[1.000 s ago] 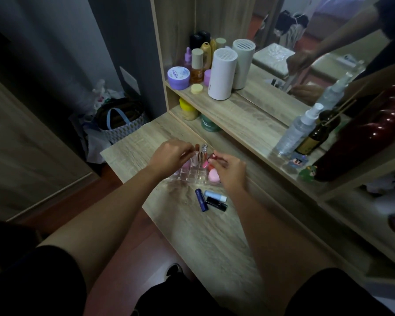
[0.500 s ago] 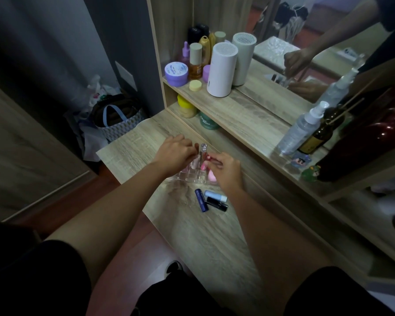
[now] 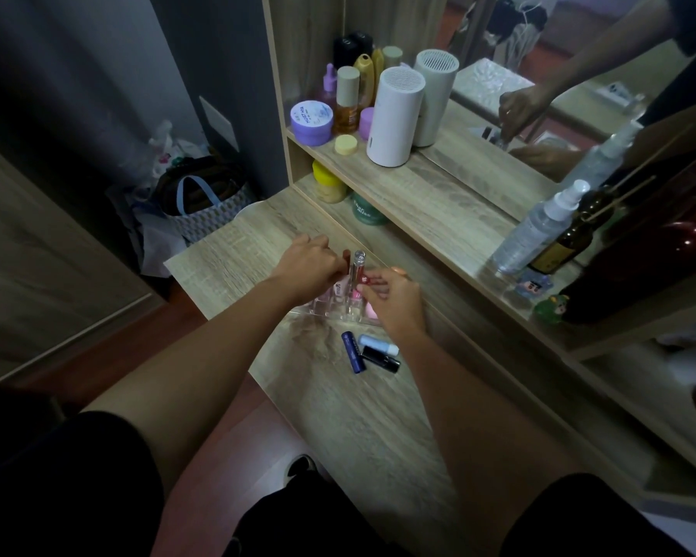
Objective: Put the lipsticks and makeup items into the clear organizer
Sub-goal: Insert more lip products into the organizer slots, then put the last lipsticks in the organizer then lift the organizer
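Here, the wooden bench (image 3: 362, 428) runs from lower centre up to a raised shelf (image 3: 451, 203) and a mirror (image 3: 539, 66) behind it. On the shelf: a white cylinder (image 3: 394, 118) with a slotted top, a purple jar (image 3: 311, 121), an amber bottle (image 3: 347, 100) just behind the jar, and a clear spray bottle (image 3: 539, 227) well to the right. A patterned bag (image 3: 205, 207) sits on the floor left of the bench.

The clear organizer (image 3: 338, 309) stands on the bench near its far edge, between the two hands. A tall clear tube (image 3: 357, 271) stands upright in one of its compartments; a pale pink tube (image 3: 337, 291) leans in a compartment just left of it. A pink rounded item (image 3: 371, 312) shows at the organizer's right end; whether it is inside a compartment or just beside the wall, I cannot tell.

Left hand (image 3: 310, 269): over the organizer's left part, fingers curled down. Grip state cannot be told; fingertips are hidden.

Right hand (image 3: 394, 301): at the organizer's right side, grip closed around a small red lipstick (image 3: 365, 279), held tilted just beside the tall tube, above the compartments.

Loose on the bench, just nearer than the organizer: a dark blue tube (image 3: 353, 352), a light blue tube (image 3: 378, 344), a black tube (image 3: 379, 358). All three lie flat, close together, the black one touching the dark blue.
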